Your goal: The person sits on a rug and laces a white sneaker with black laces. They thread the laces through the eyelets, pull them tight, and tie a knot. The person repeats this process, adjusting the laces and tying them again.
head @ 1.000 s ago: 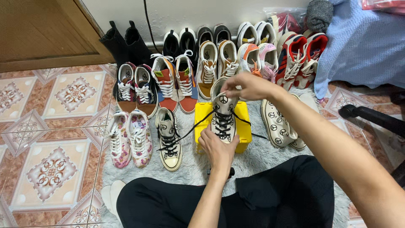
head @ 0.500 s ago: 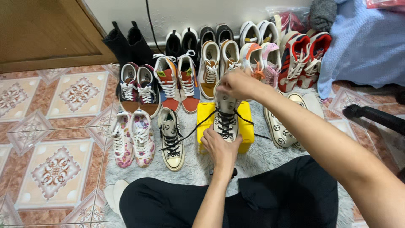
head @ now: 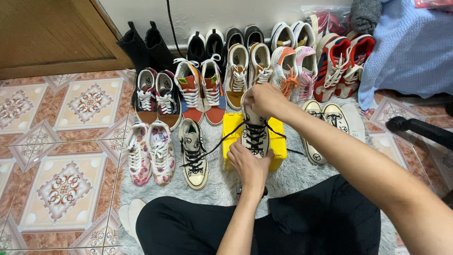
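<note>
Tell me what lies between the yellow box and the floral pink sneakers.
In the head view, one cream sneaker with black laces lies on the grey rug between the yellow box and the floral pink sneakers.

- One view only: a head-worn camera looks steeply down and forward from above the seated person's lap.
- It faces the white wall, with the tiled floor on the left and a grey rug below centre.
- It sits close: the forearms enter from the bottom and lower right edges, and the hands fall near the middle.
- Rows of shoes fill the upper half, up to the wall.
- No second view shares the scene.
</note>
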